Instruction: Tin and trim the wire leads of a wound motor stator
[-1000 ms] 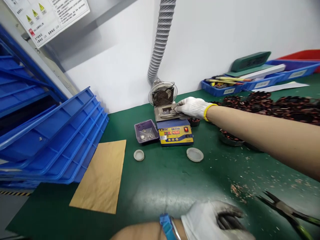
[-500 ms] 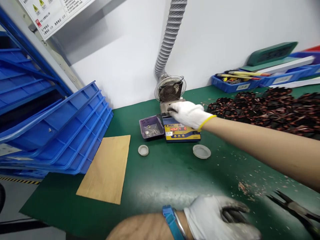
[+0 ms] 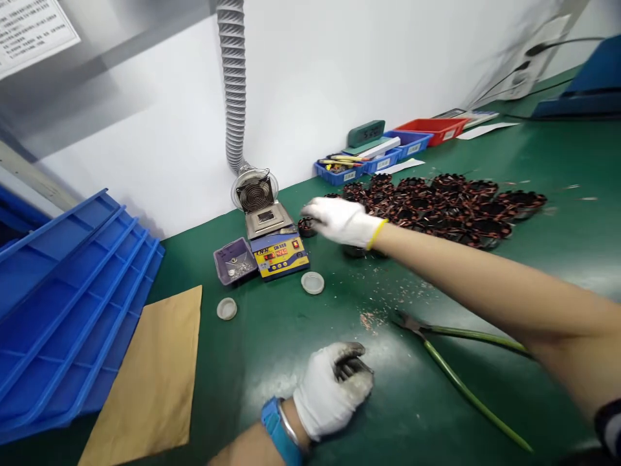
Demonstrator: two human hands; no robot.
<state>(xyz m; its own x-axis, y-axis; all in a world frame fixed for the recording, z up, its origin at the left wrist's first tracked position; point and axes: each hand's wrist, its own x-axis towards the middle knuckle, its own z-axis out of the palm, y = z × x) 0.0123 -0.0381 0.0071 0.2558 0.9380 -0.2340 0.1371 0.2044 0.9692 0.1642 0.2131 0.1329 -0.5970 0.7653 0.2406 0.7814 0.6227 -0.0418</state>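
Observation:
My left hand (image 3: 334, 390), in a white glove with dark-smudged fingers, rests on the green tabletop. Its fingers are loosely curled, the thumb stands apart, and nothing shows in it. My right hand (image 3: 337, 220), also gloved, reaches over the table beside the yellow-and-blue solder pot (image 3: 281, 254). Its fingertips are at a black ring-shaped coil wound with copper wire (image 3: 305, 226); blur hides whether they grip it. More copper-wound coils (image 3: 446, 207) lie in a cluster behind that hand. A small tool (image 3: 287, 230) lies along the pot's top edge.
A purple tray (image 3: 236, 261) with metal bits adjoins the pot. Two small round dishes, one left (image 3: 226, 309) and one right (image 3: 313, 283), sit in front. Green-handled cutters (image 3: 456, 369) lie at right near wire scraps (image 3: 371, 321). Blue bins (image 3: 77, 310) and cardboard (image 3: 150, 375) stand left.
My right hand has moved off the solder pot, rightward to a coil. The view has swung right, showing more coils and the whole cutters. My left hand still rests on the table.

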